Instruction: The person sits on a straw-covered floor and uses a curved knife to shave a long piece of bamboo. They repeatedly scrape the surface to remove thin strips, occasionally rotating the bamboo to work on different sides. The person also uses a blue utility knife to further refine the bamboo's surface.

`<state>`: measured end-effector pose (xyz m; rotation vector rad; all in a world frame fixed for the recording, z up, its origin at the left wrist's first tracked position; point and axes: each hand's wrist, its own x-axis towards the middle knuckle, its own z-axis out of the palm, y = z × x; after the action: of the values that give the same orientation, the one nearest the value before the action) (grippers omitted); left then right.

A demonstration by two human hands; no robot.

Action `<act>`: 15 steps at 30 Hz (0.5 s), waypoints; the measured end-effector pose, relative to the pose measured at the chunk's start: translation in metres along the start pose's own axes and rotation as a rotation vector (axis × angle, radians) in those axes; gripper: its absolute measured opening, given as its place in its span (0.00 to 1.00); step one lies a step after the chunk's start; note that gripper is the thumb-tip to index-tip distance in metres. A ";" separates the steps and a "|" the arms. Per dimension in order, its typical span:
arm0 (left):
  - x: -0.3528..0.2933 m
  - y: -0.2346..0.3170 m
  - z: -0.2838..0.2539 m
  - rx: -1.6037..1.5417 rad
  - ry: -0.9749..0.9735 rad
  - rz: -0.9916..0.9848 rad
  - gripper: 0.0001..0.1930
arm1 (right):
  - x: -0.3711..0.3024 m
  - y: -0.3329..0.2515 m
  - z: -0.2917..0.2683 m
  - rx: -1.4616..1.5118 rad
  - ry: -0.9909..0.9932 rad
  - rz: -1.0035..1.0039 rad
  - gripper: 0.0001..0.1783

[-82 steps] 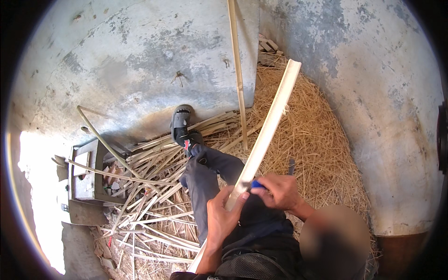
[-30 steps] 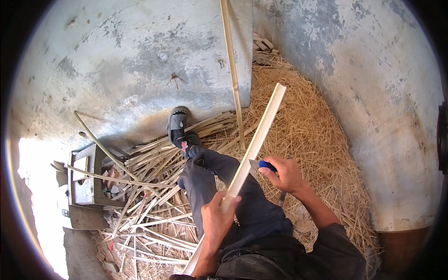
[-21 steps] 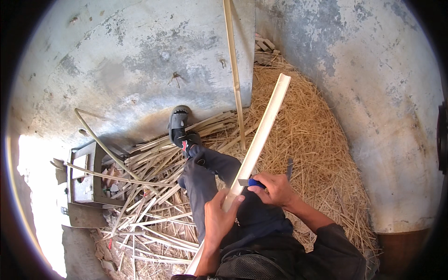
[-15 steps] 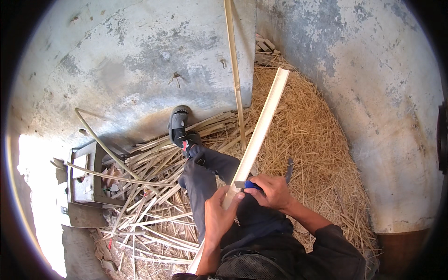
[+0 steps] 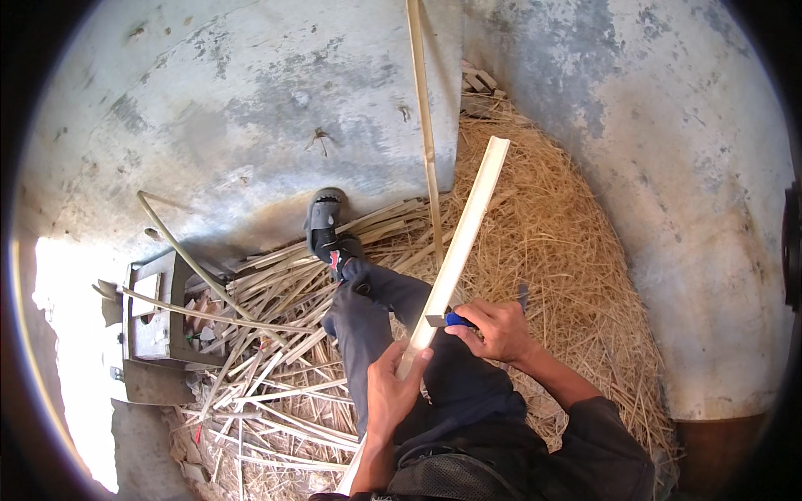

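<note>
A long pale split-bamboo strip (image 5: 462, 246) slants up and away across my lap, its far end over the straw. Around its lower part is my left hand (image 5: 395, 380), thumb on the strip's face. My right hand (image 5: 497, 330) is closed on the blue handle of a bladed hand tool (image 5: 459, 319). The tool's flat metal blade lies across the strip, touching it a little beyond my left hand. A narrow dark piece shows past my right knuckles; whether it belongs to the tool I cannot tell.
Fine shavings (image 5: 543, 225) heap to the right. Loose bamboo strips (image 5: 280, 401) cover the floor at left, beside a grey box (image 5: 154, 305) with scraps. A pole (image 5: 424, 125) leans at the worn wall (image 5: 251, 108). My shoe (image 5: 324, 221) rests near the wall.
My right hand and the blade have moved slightly up along the strip, away from my left hand. The strip's far end has dropped a little toward me.
</note>
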<state>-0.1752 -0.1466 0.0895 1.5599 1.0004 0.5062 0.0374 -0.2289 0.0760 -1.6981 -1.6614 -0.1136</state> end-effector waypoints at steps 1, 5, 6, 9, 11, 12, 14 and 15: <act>0.000 -0.003 -0.001 0.019 0.000 0.011 0.15 | -0.001 0.002 0.001 -0.004 0.008 0.006 0.16; -0.003 -0.009 -0.004 0.049 -0.002 0.053 0.14 | 0.003 0.002 -0.001 -0.011 -0.007 -0.008 0.17; -0.003 -0.009 -0.004 0.047 0.001 0.057 0.14 | 0.004 0.001 -0.002 -0.031 -0.014 -0.010 0.17; -0.006 -0.009 -0.006 0.050 -0.005 0.033 0.15 | 0.007 0.007 -0.006 -0.068 0.048 0.052 0.17; -0.017 -0.009 -0.012 0.066 -0.027 -0.030 0.16 | 0.015 0.038 -0.006 -0.059 0.203 0.181 0.17; -0.022 -0.015 -0.014 0.058 -0.041 -0.061 0.16 | 0.020 0.060 -0.015 -0.076 0.146 0.223 0.18; -0.031 -0.027 -0.019 0.048 -0.084 -0.119 0.16 | 0.021 0.097 -0.026 -0.105 0.131 0.231 0.19; -0.032 -0.028 -0.021 0.076 -0.096 -0.142 0.17 | 0.020 0.110 -0.024 -0.111 0.165 0.190 0.18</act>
<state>-0.2178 -0.1616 0.0751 1.5522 1.0587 0.2948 0.1491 -0.2123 0.0562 -1.8672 -1.3894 -0.2514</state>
